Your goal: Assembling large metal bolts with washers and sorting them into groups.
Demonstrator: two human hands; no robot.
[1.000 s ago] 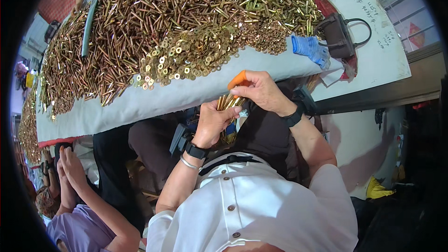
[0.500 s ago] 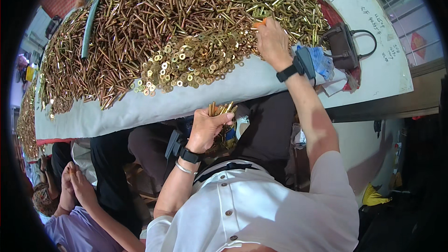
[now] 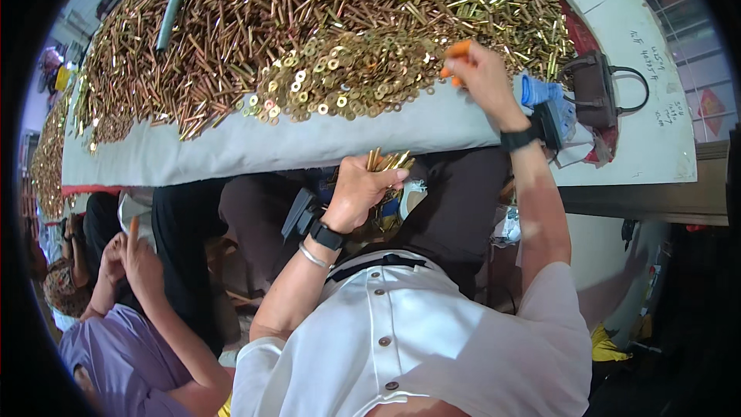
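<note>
Rods (image 3: 392,161) sit bunched in the left hand (image 3: 359,193) in the head view, brass-coloured and poking up past the thumb. That hand is closed round them above the lap, near the edge of the counter (image 3: 652,150); most of its fingers are hidden. The right hand (image 3: 490,85) is over the counter, at the right end of a spread of washers (image 3: 347,81). Orange covers (image 3: 458,48) sheathe two of its digits; its fingers are fairly narrow, but whether they pinch anything cannot be told.

Beyond the washers, a broad heap (image 3: 270,0) of similar rods spreads over the counter, with a grey-green strip (image 3: 174,4) lying at its left. Pale cloth (image 3: 208,150) hangs over the near edge. To the right of the right hand, a blue glove (image 3: 540,91) lies near a dark bag (image 3: 594,91). A bracelet (image 3: 316,256) circles the left forearm. At lower left, a co-worker (image 3: 127,355) in purple has both hands close together.
</note>
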